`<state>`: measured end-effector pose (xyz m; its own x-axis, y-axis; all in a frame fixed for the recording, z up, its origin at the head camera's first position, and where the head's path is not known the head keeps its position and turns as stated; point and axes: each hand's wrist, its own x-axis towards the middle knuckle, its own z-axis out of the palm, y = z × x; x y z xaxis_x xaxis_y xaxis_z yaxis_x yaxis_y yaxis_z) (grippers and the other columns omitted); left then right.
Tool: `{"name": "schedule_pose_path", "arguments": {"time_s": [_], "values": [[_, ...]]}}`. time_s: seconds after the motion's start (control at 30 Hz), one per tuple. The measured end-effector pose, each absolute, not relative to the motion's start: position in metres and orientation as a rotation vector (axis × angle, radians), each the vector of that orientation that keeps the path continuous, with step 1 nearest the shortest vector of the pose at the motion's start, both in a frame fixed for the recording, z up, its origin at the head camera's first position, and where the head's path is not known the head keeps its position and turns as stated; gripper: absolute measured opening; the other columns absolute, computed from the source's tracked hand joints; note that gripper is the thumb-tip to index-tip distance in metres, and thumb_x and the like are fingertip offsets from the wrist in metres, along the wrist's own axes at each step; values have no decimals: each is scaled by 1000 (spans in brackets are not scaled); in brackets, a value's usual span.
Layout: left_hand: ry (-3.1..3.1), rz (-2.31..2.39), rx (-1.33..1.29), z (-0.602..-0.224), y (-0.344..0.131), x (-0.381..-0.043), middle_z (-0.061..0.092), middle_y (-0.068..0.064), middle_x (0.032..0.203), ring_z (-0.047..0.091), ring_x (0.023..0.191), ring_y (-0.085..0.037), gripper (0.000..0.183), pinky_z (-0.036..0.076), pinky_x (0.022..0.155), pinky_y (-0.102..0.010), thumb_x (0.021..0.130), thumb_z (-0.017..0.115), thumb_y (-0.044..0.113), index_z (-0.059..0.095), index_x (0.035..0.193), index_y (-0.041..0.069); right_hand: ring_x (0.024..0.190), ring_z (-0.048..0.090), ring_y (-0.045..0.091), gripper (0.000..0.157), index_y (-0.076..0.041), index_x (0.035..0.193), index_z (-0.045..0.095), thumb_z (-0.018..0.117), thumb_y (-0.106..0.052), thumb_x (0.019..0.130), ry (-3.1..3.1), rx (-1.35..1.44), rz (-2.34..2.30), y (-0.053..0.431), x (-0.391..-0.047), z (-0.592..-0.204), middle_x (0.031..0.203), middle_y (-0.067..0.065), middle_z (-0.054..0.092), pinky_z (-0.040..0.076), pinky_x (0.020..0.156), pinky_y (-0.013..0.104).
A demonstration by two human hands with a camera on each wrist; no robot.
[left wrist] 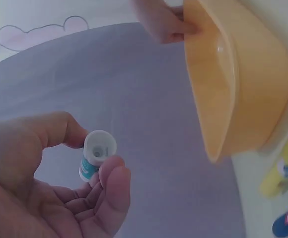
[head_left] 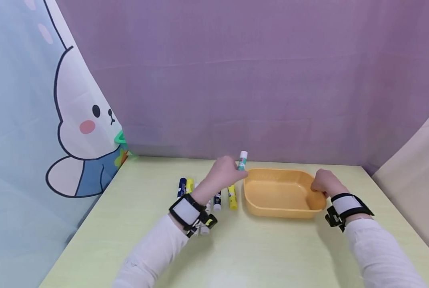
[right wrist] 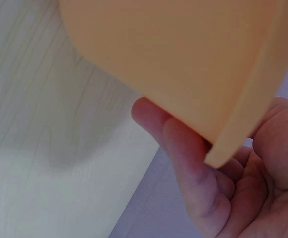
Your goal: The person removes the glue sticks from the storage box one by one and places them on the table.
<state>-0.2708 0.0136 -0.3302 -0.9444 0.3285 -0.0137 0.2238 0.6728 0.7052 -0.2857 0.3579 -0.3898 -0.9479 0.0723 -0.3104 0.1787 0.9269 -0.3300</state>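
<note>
Thumb and fingers of my left hand (head_left: 223,174) pinch a glue stick (head_left: 242,160) with white ends and a teal label, raised beside the left end of an orange plastic basin (head_left: 279,213). Seen in the left wrist view, its hollow white end faces the camera. At the basin's right end, my right hand (head_left: 327,183) grips the rim, thumb on one side and fingers against the outer wall (right wrist: 174,64). The basin's visible inside is bare. Below the left hand lie a yellow stick (head_left: 232,197) and a dark blue stick (head_left: 217,201).
Farther left on the pale wooden table (head_left: 250,256) lie another dark blue stick (head_left: 181,187) and a yellow one (head_left: 189,185), with white-ended sticks (head_left: 205,230) partly hidden by my left wrist. A purple curtain (head_left: 236,80) hangs behind the table's back edge.
</note>
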Motion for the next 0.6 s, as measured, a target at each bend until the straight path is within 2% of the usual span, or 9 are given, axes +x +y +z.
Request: {"name": "schedule_pose_path", "arguments": {"time_s": [0.17,0.3,0.47,0.6], "values": [[2805,1091,390,-325,-12,-259,37,6,50,36,41,-9,25,28,37,-20,82,63,27,52,65,13,45,58,15,5,6,71,52,51,1,71,2798,176,-519,359,-286,-390,61,11,55,50,44,26],[2842,1064,315,-325,-30,-249,43,3,55,40,45,-11,22,30,40,-21,82,63,26,53,70,11,45,58,15,5,6,71,52,51,1,70,2807,173,-522,359,-285,-389,61,11,56,50,44,26],[2884,976,250,-336,-51,-236,50,-3,66,45,51,-13,25,33,43,-22,82,66,29,52,79,8,44,57,14,4,5,71,51,50,1,70,2806,170,-517,358,-286,-390,61,11,55,49,43,25],[2899,959,245,-350,-66,-227,49,-4,64,44,51,-13,26,33,43,-21,82,66,27,51,77,7,44,57,15,6,6,72,50,50,1,69,2807,177,-518,358,-287,-389,62,12,56,49,43,25]]}}
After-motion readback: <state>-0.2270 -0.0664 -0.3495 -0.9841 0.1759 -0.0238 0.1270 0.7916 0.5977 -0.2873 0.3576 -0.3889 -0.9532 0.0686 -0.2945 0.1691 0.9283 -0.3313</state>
